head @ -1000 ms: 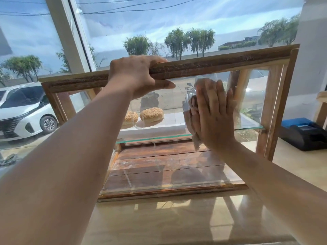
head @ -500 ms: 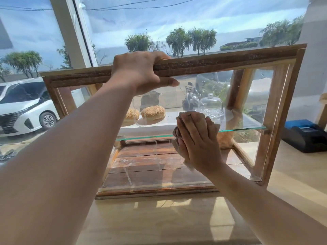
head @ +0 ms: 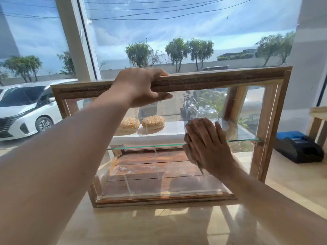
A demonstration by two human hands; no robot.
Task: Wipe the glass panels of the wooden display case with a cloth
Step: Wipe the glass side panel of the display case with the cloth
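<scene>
Left hand (head: pixel 139 85), right hand (head: pixel 208 144) bare; forearms (head: pixel 70 147) bare

Daylight fills a wide window (head: pixel 177 18) behind the table (head: pixel 159 225). Through it show a white car (head: pixel 26 110), trees (head: pixel 189 50) and cloudy sky (head: pixel 230 30); right of it, a wall (head: pixel 309 59) and black printer (head: pixel 299 149).

Bright daylight poured in through the large glass window (head: pixel 177 23) behind, throwing pale reflections and soft shadows across the glossy beige stone counter (head: pixel 159 227). Wide-angle distortion tilted the white window post (head: pixel 74 41).
</scene>
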